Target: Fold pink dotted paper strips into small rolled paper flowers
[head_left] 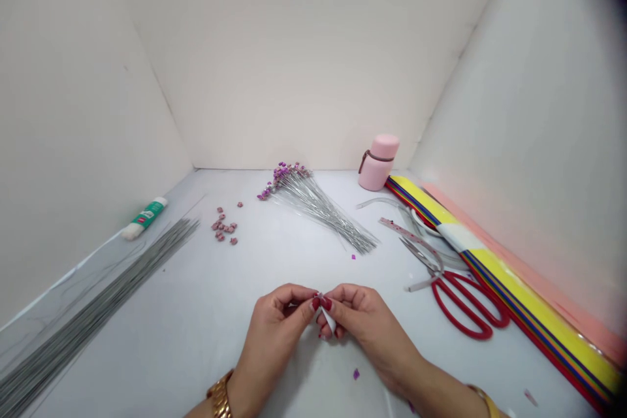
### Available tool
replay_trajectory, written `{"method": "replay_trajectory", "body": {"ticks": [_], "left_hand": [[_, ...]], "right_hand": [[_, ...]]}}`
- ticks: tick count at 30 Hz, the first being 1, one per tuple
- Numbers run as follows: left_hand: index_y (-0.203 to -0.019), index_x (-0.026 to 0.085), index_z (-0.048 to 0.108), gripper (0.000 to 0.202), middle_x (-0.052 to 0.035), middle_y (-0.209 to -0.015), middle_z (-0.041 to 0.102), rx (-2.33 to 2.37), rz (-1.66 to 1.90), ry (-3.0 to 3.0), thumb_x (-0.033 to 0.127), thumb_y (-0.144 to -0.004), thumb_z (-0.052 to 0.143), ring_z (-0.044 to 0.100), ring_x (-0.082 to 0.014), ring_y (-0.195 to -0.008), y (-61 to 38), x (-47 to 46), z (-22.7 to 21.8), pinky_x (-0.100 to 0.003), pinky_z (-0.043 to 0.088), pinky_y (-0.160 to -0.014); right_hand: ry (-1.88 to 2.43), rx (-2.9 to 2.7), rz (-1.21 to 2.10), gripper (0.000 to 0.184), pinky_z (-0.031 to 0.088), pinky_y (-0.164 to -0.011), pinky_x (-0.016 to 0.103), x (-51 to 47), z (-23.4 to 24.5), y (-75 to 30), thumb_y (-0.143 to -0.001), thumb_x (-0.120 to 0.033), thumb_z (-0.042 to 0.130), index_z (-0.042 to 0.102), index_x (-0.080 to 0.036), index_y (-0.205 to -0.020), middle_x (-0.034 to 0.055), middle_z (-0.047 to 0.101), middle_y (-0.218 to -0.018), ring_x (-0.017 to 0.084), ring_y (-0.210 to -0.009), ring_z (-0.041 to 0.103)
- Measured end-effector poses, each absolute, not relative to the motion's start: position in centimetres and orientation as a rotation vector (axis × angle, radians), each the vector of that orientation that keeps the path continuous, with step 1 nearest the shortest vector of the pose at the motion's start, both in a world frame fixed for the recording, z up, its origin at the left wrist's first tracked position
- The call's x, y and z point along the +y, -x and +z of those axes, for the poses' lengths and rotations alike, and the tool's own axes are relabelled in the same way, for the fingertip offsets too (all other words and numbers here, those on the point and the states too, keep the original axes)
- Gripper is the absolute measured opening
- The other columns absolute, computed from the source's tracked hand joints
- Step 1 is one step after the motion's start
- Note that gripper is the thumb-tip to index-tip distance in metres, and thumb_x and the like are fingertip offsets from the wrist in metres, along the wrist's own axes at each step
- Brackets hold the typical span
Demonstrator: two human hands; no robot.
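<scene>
Two bare hands, left (272,333) and right (365,333), hold a closed pinching grip on a small white paper strip (328,317) just above the white worktop (196,274). Red-handled scissors (465,304) lie beside the right hand, and a long bundle of grey wires (83,320) lies off to the left. Farther off are purple-tipped silver wires (318,209) and a pink bottle (378,162).

Green label on glue tube (145,217), lettering unreadable
</scene>
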State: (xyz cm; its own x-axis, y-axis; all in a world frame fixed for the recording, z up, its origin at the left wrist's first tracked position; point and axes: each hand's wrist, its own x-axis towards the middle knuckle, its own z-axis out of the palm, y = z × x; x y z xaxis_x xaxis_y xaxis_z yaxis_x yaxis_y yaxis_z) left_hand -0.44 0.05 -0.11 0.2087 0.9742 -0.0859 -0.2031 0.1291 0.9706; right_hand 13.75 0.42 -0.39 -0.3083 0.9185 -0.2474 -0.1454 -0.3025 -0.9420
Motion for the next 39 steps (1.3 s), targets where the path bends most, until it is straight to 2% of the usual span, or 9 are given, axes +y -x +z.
{"method": "replay_trajectory", "body": {"ticks": [7,12,16,19,25,28,34,39], "left_hand": [[-0.076,0.013,0.061,0.011,-0.003,-0.059,0.067,1.147,1.038,-1.188,0.022,-0.076,0.054,0.063,-0.0171,-0.057,0.8,-0.4,-0.4,-0.027,0.049,-0.059],[-0.077,0.017,0.063,0.013,-0.0047,-0.073,0.066,1.314,1.062,-1.65,0.018,-0.078,0.051,0.061,-0.017,-0.068,1.2,-0.7,-0.3,-0.027,0.047,-0.064],[-0.081,0.019,0.065,0.019,-0.0055,-0.08,0.064,1.26,1.066,-1.911,0.013,-0.08,0.047,0.059,-0.0169,-0.075,1.3,-0.7,-0.1,-0.027,0.046,-0.07],[-0.083,0.02,0.066,0.02,-0.0064,-0.085,0.063,1.2,1.057,-1.8,0.015,-0.08,0.048,0.059,-0.0172,-0.079,1.4,-0.5,-0.2,-0.027,0.047,-0.072],[-0.08,0.014,0.065,0.017,-0.0065,-0.076,0.067,1.184,1.0,-1.335,0.026,-0.078,0.053,0.06,-0.0181,-0.072,1.3,0.1,-0.4,-0.028,0.047,-0.067],[-0.075,0.014,0.065,0.013,-0.0047,-0.071,0.068,1.226,0.975,-1.28,0.025,-0.073,0.058,0.06,-0.0171,-0.068,1.2,0.2,-0.4,-0.026,0.047,-0.064],[-0.079,0.014,0.067,0.018,-0.0056,-0.075,0.071,1.225,0.926,-1.204,0.028,-0.072,0.059,0.062,-0.0181,-0.071,1.3,0.2,-0.1,-0.026,0.046,-0.066],[-0.074,0.013,0.067,0.016,-0.0061,-0.073,0.07,1.22,0.906,-1.19,0.027,-0.07,0.062,0.061,-0.0175,-0.068,1.4,0.3,0.0,-0.026,0.045,-0.064]], "right_hand": [[1.183,-1.243,1.646,0.029,0.031,-0.048,0.021,0.6,-0.9,-13.9,-0.074,-0.039,0.058,0.058,-0.012,-0.067,0.0008,0.058,-0.053,0.009,-0.048,0.045],[1.184,-1.195,1.664,0.025,0.031,-0.048,0.019,0.5,-0.8,-13.9,-0.072,-0.037,0.061,0.061,-0.012,-0.068,-0.001,0.055,-0.054,0.008,-0.048,0.043],[1.179,-1.135,1.677,0.023,0.033,-0.05,0.019,0.6,-0.6,-13.8,-0.07,-0.036,0.064,0.064,-0.012,-0.071,-0.0013,0.055,-0.054,0.008,-0.049,0.045],[1.164,-1.087,1.713,0.02,0.033,-0.05,0.019,0.8,-0.5,-13.8,-0.069,-0.032,0.064,0.066,-0.013,-0.075,-0.0007,0.057,-0.055,0.008,-0.05,0.046],[1.183,-1.109,1.705,0.017,0.034,-0.051,0.019,0.8,-0.2,-13.9,-0.071,-0.029,0.063,0.067,-0.013,-0.077,-0.0008,0.058,-0.056,0.008,-0.052,0.047],[1.19,-1.144,1.694,0.018,0.035,-0.052,0.02,0.7,-0.2,-13.9,-0.069,-0.031,0.065,0.067,-0.014,-0.075,-0.0009,0.059,-0.056,0.009,-0.053,0.049],[1.213,-1.141,1.666,0.021,0.034,-0.051,0.019,0.7,-0.4,-14.0,-0.066,-0.034,0.067,0.062,-0.014,-0.07,-0.0025,0.057,-0.053,0.009,-0.05,0.048],[1.197,-1.153,1.658,0.02,0.033,-0.05,0.019,0.7,-0.5,-14.0,-0.069,-0.033,0.066,0.06,-0.014,-0.069,-0.0036,0.055,-0.054,0.008,-0.051,0.046]]}}
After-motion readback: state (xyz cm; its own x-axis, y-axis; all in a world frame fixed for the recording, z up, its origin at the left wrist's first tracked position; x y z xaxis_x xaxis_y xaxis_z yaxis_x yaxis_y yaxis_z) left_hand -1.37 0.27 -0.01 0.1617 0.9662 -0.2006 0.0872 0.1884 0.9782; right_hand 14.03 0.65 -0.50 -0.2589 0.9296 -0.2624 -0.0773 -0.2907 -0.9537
